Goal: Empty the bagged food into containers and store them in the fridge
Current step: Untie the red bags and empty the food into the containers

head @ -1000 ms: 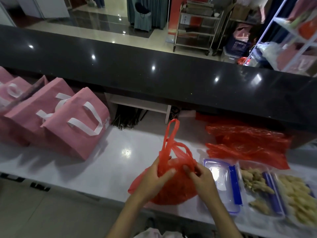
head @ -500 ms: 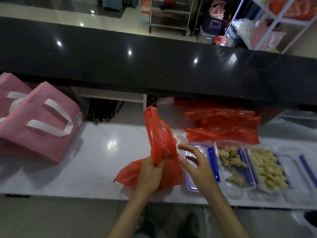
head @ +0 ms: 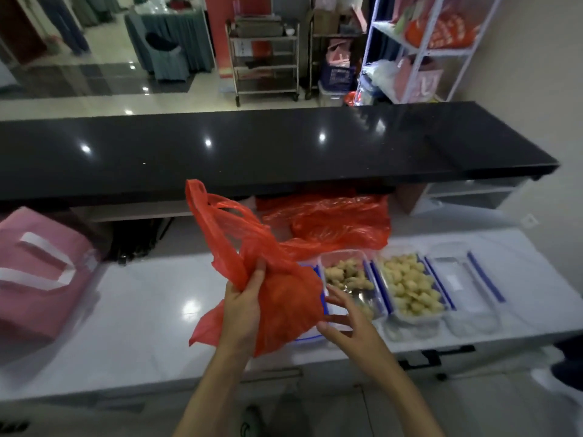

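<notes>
A red plastic bag [head: 284,298] bulging with food is held above the white counter [head: 142,310]. My left hand [head: 243,307] grips it at the gathered neck, and its handles stand up to the left. My right hand [head: 344,323] is spread open beside the bag's right side, fingers straight, over a clear container with a blue rim [head: 318,332] that the bag mostly hides. To the right stand a container of ginger pieces [head: 347,275] and a container of pale garlic-like pieces [head: 410,285].
An empty clear container with blue clips [head: 463,282] lies at the far right. Empty red bags [head: 331,222] are heaped behind the containers. A pink tote bag [head: 41,272] sits at the left. A black raised counter [head: 252,152] runs along the back.
My left hand has lifted the bag and carried it right, over the blue-rimmed container. My right hand has let go of the bag and now hovers open beside it.
</notes>
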A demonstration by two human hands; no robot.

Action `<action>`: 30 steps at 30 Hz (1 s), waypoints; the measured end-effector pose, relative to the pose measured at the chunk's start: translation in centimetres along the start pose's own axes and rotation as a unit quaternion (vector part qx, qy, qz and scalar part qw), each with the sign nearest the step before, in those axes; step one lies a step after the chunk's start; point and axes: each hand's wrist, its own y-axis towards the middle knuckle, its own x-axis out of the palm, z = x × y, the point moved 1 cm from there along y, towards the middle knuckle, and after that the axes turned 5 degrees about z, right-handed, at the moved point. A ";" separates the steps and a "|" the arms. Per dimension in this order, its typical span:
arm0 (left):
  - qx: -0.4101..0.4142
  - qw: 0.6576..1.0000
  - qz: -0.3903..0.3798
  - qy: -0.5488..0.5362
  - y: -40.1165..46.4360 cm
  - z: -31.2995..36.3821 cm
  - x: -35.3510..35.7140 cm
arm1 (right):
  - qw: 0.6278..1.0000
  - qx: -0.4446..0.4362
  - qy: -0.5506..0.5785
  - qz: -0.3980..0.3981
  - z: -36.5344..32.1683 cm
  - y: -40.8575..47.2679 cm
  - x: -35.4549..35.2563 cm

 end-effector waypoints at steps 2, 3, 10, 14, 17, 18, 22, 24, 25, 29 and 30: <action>0.010 1.000 -0.022 0.004 -2.0 -0.3 2.7 | 1.000 -0.003 0.012 0.010 0.6 -1.4 -2.8; 0.012 0.999 -0.030 0.008 -3.1 -0.6 4.0 | 1.000 -0.005 0.013 0.019 1.0 -2.1 -4.2; 0.005 0.995 -0.092 0.034 -9.2 -4.2 13.9 | 0.995 0.016 0.013 0.093 5.0 -6.6 -13.6; -0.008 0.993 -0.112 0.037 -10.9 -6.3 19.4 | 0.980 0.022 0.040 0.196 7.1 -8.2 -18.0; -0.022 0.988 -0.143 0.046 -11.3 -7.7 23.0 | 0.966 0.028 0.051 0.251 7.9 -9.1 -20.7; -0.033 0.986 -0.157 0.047 -11.3 -8.3 24.2 | 0.963 0.033 0.052 0.261 8.3 -9.4 -21.6; -0.071 0.978 -0.188 0.048 -10.5 -10.3 29.3 | 0.950 0.035 0.033 0.310 8.5 -10.1 -25.8; -0.083 0.974 -0.207 0.042 -9.7 -11.4 32.3 | 0.940 0.034 0.030 0.339 8.2 -10.1 -28.6; -0.091 0.970 -0.222 0.036 -9.4 -11.7 33.9 | 0.936 0.036 0.026 0.349 8.2 -9.9 -30.0; -0.129 0.953 -0.273 0.027 -8.1 -13.1 40.0 | 0.927 0.059 0.016 0.370 8.1 -8.6 -35.1; -0.135 0.951 -0.276 0.025 -7.5 -13.5 41.5 | 0.924 0.058 0.015 0.377 8.2 -8.1 -36.1</action>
